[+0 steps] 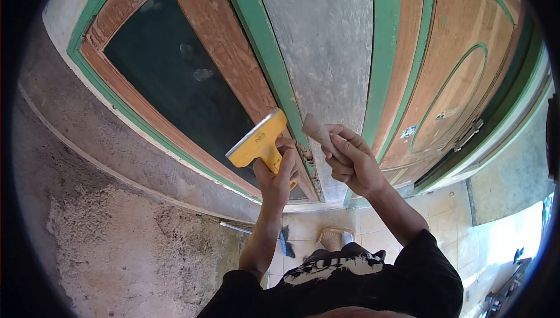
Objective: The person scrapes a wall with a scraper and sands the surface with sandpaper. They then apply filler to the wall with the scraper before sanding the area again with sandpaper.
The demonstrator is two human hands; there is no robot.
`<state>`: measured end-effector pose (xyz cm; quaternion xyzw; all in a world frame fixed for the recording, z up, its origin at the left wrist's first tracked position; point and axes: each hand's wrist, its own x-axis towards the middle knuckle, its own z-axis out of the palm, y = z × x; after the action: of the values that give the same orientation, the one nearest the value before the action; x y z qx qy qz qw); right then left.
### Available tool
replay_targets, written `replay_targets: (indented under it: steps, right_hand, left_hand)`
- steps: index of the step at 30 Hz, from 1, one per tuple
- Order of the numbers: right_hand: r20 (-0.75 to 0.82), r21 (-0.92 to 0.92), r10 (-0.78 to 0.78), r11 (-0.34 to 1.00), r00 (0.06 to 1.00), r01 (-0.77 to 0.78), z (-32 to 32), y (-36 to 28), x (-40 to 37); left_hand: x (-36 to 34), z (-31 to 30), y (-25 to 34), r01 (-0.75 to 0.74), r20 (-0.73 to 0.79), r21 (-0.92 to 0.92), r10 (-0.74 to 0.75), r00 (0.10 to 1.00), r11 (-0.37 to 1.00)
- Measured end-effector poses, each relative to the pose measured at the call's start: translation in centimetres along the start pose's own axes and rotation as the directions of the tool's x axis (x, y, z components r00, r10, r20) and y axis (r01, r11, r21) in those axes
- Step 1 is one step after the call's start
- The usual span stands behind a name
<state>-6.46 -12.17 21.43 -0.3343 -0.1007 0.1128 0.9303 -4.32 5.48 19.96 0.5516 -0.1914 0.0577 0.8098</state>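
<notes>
My left hand (pixel 281 173) grips the handle of a yellow scraper (pixel 257 141), its metal blade edge pointing up and left against the brown window frame (pixel 217 38). My right hand (pixel 350 157) pinches a folded piece of brown sandpaper (pixel 315 128) held close to the green-painted frame strip (pixel 274 61) beside the grey wall pillar (pixel 326 38). The two hands are close together, almost touching, in front of the lower part of the frame.
A dark glass pane (pixel 175 79) fills the window at left. A brown wooden door (pixel 455 79) with green trim and a metal handle (pixel 468 134) stands at right. Rough grey wall (pixel 116 248) lies lower left. Tiled floor (pixel 431 213) and my foot show below.
</notes>
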Motion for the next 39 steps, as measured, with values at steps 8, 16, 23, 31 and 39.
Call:
replay_targets:
  steps: [8,16,23,31,39]
  right_hand:
    - [0.085,-0.470,-0.138,0.867,0.987,0.162,1.9,1.0,-1.4]
    - [0.191,-0.864,-0.395,0.367,0.899,0.345,0.7,1.6,-0.8]
    - [-0.081,-0.616,-0.260,0.772,0.962,0.156,1.2,2.5,0.2]
    - [-0.041,-0.634,-0.163,0.767,0.986,0.100,1.0,5.6,1.7]
    - [-0.081,-0.626,-0.190,0.773,0.978,0.098,2.5,7.3,3.0]
  left_hand:
    - [0.4,0.6,0.0,-0.021,-0.062,0.110,0.028,0.998,0.994]
    - [-0.1,-0.5,0.3,0.106,-0.069,-0.025,-0.108,0.992,0.994]
    - [-1.2,-2.4,0.3,0.126,0.061,0.127,-0.134,0.989,0.984]
    - [-2.0,-4.8,0.1,0.289,-0.150,-0.013,-0.288,0.946,0.957]
    - [-3.3,-8.9,0.8,0.242,-0.147,0.074,-0.229,0.962,0.967]
